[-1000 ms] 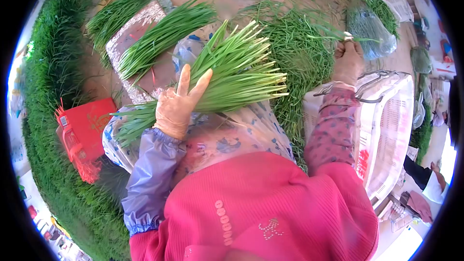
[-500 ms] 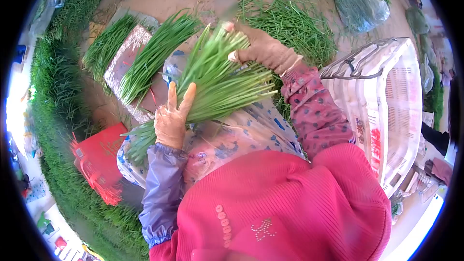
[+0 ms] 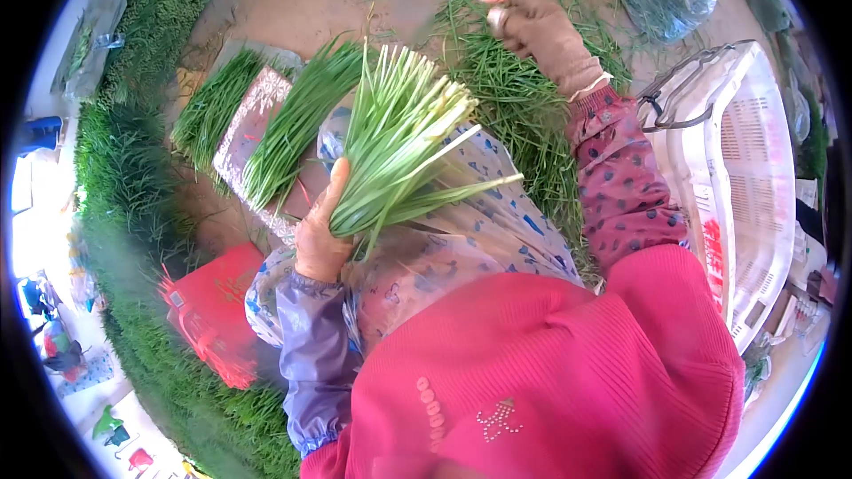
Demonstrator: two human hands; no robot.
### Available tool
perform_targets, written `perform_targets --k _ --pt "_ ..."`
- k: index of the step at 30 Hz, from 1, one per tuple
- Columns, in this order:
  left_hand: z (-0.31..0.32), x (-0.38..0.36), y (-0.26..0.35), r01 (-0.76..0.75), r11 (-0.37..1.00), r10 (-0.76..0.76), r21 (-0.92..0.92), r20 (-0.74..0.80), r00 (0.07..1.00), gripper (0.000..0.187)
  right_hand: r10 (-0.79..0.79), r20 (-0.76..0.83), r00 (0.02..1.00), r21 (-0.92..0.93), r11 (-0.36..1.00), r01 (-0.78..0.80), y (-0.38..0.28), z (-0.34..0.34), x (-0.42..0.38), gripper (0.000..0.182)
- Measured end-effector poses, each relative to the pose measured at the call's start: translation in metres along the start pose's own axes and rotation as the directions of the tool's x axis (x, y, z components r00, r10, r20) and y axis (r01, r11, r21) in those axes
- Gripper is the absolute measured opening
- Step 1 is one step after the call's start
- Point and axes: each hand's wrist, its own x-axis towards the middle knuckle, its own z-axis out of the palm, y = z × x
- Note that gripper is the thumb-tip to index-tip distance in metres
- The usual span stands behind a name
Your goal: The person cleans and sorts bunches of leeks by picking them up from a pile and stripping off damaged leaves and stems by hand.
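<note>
My left hand (image 3: pixel 321 235), in a tan glove, is closed round a bunch of garlic chives (image 3: pixel 404 137). The pale stem ends fan out to the upper right, and a few stems stick out sideways. The grip hides part of the leaves. My right hand (image 3: pixel 537 35), in a brown glove with bare fingertips, is raised apart from the bunch, over the edge of a loose chive pile (image 3: pixel 524 93). Its fingers are partly bent with gaps between them, and I see nothing held. Below the bunch, a clear plastic apron with blue marks (image 3: pixel 497 186) covers my lap.
Left of my lap, a laid-out chive bundle (image 3: pixel 306 124) rests on a patterned board (image 3: pixel 257 111), with another bundle (image 3: pixel 217 111) beside it. A red bag (image 3: pixel 217 288) lies nearer. Stacked greens (image 3: pixel 133 186) line the left. A white plastic crate (image 3: pixel 754 168) stands right; a filled plastic bag (image 3: pixel 666 0) lies behind.
My right hand has left the bunch and moved up and right. The left hand's raised fingers have closed round the chives, whose stem ends now point more upward. The view has shifted slightly.
</note>
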Motion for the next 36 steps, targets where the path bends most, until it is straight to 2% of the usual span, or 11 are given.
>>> perform_targets --k 3,7,10,12,17,21,23,26,30,34,36 --pt "-0.011 -0.002 0.005 0.127 0.985 -0.112 -0.116 0.128 0.985 0.07 -0.349 0.396 0.849 -0.332 0.808 0.487 0.004 0.017 -0.01 0.061" --pt "-0.011 -0.001 -0.021 0.061 0.989 -0.011 -0.136 0.338 0.941 0.054 -0.204 0.529 0.824 -0.303 0.861 0.408 0.009 0.063 -0.015 0.058" --pt "0.002 -0.008 -0.055 0.139 0.988 -0.086 -0.071 0.492 0.866 0.033 -0.188 0.425 0.886 0.019 0.98 0.198 0.031 0.073 0.001 0.044" --pt "0.011 -0.01 -0.068 -0.172 0.985 0.164 -0.009 0.359 0.919 0.034 -0.124 -0.047 0.991 -0.229 0.967 0.11 0.029 0.069 0.005 0.028" --pt "0.012 -0.007 -0.066 -0.515 0.854 0.481 0.079 0.26 0.837 0.036 -0.249 -0.241 0.938 -0.101 0.968 0.231 0.001 0.027 -0.009 0.025" --pt "0.009 -0.009 -0.065 0.093 0.99 -0.031 -0.103 0.487 0.873 0.035 -0.376 0.058 0.925 -0.229 0.897 0.379 -0.032 0.057 -0.067 0.024" --pt "0.012 -0.009 -0.071 0.052 0.998 -0.069 0.047 0.577 0.814 0.037 -0.725 0.341 0.599 -0.721 0.207 0.661 -0.029 0.081 -0.078 0.027" --pt "0.015 -0.01 -0.068 0.264 0.925 -0.12 -0.274 0.449 0.886 0.04 -0.33 0.401 0.855 -0.827 0.272 0.492 -0.012 0.104 -0.078 0.034" --pt "0.005 -0.008 -0.06 0.138 0.972 -0.04 -0.19 0.446 0.894 0.048 -0.554 0.413 0.723 -0.508 0.518 0.688 -0.004 0.081 -0.058 0.012" --pt "0.008 -0.006 -0.068 -0.092 0.993 0.116 -0.075 0.448 0.886 0.038 -0.399 -0.038 0.916 -0.407 0.843 0.351 -0.013 0.04 -0.028 0.025" --pt "0.009 -0.001 -0.07 -0.128 0.991 0.134 -0.045 0.465 0.875 0.045 -0.457 0.007 0.889 -0.308 0.845 0.437 -0.031 0.04 -0.03 0.031"
